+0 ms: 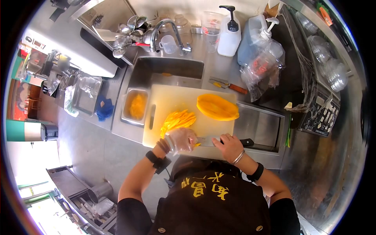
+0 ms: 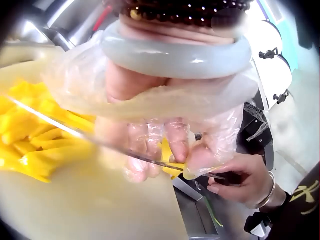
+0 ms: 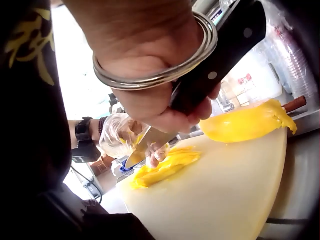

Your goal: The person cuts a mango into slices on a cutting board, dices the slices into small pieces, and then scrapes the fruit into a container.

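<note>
A small yellow piece (image 2: 171, 161) is being pinched by the curled fingers of the gloved left hand (image 1: 182, 140), near the edge of the cutting board (image 1: 211, 130). The knife (image 1: 205, 141) is being gripped by its black handle in the right hand (image 1: 229, 148). Yellow strips (image 1: 178, 120) and a large yellow chunk (image 1: 217, 107) are being supported by the cutting board.

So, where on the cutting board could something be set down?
Bare board shows between the yellow strips and the far edge, and between the large yellow piece and the knife. The gloved left hand and right hand crowd the near edge.
</note>
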Demonstrator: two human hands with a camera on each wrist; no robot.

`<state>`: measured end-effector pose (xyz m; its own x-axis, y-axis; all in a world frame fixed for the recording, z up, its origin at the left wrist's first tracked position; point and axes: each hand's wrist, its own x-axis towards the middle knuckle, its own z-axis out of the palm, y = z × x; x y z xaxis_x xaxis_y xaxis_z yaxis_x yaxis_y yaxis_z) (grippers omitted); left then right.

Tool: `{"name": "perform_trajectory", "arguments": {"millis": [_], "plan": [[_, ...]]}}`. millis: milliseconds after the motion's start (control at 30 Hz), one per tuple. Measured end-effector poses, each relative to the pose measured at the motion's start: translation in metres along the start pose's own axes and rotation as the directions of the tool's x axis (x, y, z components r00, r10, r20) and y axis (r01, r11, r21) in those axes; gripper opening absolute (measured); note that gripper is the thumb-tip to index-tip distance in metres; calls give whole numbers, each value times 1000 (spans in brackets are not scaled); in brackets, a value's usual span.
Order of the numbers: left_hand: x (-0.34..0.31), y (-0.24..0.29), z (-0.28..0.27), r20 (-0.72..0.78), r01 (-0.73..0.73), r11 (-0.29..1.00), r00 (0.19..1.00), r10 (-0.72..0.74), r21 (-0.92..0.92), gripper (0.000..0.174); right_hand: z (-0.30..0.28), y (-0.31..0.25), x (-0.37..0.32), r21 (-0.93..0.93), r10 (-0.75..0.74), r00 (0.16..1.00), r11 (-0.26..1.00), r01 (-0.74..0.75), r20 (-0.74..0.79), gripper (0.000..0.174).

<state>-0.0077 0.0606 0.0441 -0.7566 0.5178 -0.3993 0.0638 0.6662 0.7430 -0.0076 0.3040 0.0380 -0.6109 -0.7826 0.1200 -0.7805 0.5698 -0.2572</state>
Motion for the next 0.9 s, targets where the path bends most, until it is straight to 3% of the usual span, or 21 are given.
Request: {"name": "perform_trajectory", "arguments": {"millis": [33,100,133,200,233,300,400,433,467,533,567,633,667,733,900], "plan": [[-2,-8,-1,2,2,1000,1000,-2,0,12,1,0,-1,46,32,999,998,-33,17,29],[-9,-31,-9,-282,-173,984,947,155,-38,11,-6,4,-4,116,115,989,985,-125,93,28],[-18,-26,-23,-294,-76,980,956,18,-186,9,-9,7,-7,174,188,967,960,-218,173,26],[-24,-26,-32,-470,127,992,875,-117,-11,7,-9,17,-20,237,255,948,925,-297,192,23],[-22,-30,-29,-469,130,991,875,-121,-13,7,-8,18,-25,293,320,923,880,-374,215,20],[-11,-45,-16,-637,252,917,771,2,308,11,-3,18,-28,355,340,920,850,-390,195,22],[2,-48,3,-672,380,837,740,-21,392,14,20,14,-26,418,389,904,802,-427,177,23],[0,-43,3,-666,365,854,745,-30,370,25,26,10,-21,422,417,891,785,-453,181,23],[-2,-37,2,-664,363,855,747,-29,371,25,28,5,-15,423,420,889,783,-456,181,23],[-2,-26,3,-695,404,868,712,-99,290,49,31,-4,4,395,495,812,710,-584,310,20],[1,-26,5,-692,402,868,715,-99,291,49,33,-8,12,395,497,810,707,-586,311,20],[8,-27,7,-648,453,767,759,-65,454,76,41,-15,26,387,543,782,679,-624,307,15],[11,-26,7,-643,449,768,763,-64,456,76,45,-17,31,388,547,778,675,-628,309,15],[19,-24,6,-507,503,765,818,-272,402,86,52,-17,42,360,555,751,660,-660,360,13],[28,-30,11,-473,524,723,827,-304,450,83,53,-27,55,295,588,717,657,-694,375,14]]}}
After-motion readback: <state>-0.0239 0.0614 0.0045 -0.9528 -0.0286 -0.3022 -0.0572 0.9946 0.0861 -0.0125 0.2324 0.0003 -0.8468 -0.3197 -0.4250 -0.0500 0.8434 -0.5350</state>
